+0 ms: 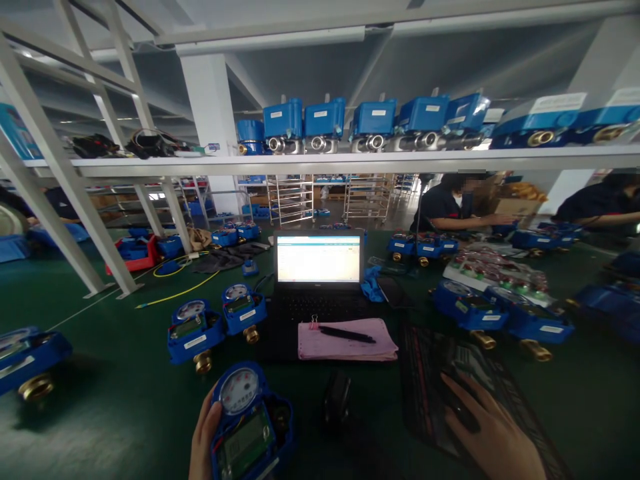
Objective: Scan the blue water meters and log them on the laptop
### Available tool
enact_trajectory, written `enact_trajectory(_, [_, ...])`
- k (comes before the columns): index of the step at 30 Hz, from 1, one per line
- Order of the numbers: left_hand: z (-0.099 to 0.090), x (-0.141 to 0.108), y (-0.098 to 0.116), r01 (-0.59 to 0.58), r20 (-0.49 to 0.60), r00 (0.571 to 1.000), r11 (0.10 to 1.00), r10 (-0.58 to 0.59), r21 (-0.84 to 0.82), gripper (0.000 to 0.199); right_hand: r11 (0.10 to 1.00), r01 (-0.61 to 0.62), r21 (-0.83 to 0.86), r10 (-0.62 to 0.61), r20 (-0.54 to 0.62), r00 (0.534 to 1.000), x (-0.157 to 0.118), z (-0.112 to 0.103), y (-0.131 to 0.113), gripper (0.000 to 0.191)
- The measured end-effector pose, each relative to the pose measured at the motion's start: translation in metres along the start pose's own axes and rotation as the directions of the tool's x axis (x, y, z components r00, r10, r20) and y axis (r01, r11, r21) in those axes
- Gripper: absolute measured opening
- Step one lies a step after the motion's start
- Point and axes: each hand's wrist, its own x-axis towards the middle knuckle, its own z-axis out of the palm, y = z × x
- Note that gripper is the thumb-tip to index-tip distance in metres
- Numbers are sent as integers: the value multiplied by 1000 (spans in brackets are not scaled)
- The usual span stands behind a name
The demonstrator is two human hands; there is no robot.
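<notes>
My left hand (205, 430) grips the left side of a blue water meter (253, 427), its thumb along the edge near the round dial. The meter's lower half shows a small display and green circuit board, tilted up toward me. On the right, my right hand (493, 427) is closed over a black computer mouse (463, 410), which lies on a dark patterned mouse pad (425, 400). Between my hands is a black rounded object (337, 400), too dark to name surely. Beyond it, a pink paper pad (347, 350) with a black pen (347, 333) lies against an open laptop (319, 263).
Two blue meters (195, 333) stand left of the laptop, and another (30, 360) at the far left. More meters (467, 307) sit behind the mouse pad. A white shelf (320, 162) bearing several meters crosses overhead. Co-workers (445, 207) sit at the right back.
</notes>
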Motion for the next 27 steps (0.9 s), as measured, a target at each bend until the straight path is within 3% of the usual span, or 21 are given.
enact_trajectory(3, [-9, 10, -5, 63, -26, 998, 998, -62, 9, 78, 1000, -10, 7, 10, 7, 1000, 1, -2, -2, 49])
enact_trajectory(6, [-14, 19, -9, 138, 17, 990, 990, -138, -31, 81, 1000, 13, 19, -14, 15, 1000, 1, -2, -2, 50])
enact_trajectory(15, [-13, 19, -10, 83, 49, 996, 996, -80, -45, 79, 1000, 2, 17, -1, -53, 999, 1, 4, -3, 55])
enact_trajectory(18, [-13, 17, -10, 123, -4, 992, 992, -123, -23, 84, 1000, 7, 10, -6, -76, 997, 2, 3, -3, 56])
enact_trajectory(23, [-11, 12, -10, 65, -55, 996, 997, -67, -35, 87, 1000, -27, -5, 26, -71, 997, 2, 3, -4, 54])
enact_trajectory(27, [-13, 15, -9, 145, 5, 989, 989, -145, -39, 86, 998, -60, 27, 61, -59, 996, 1, 4, -3, 49])
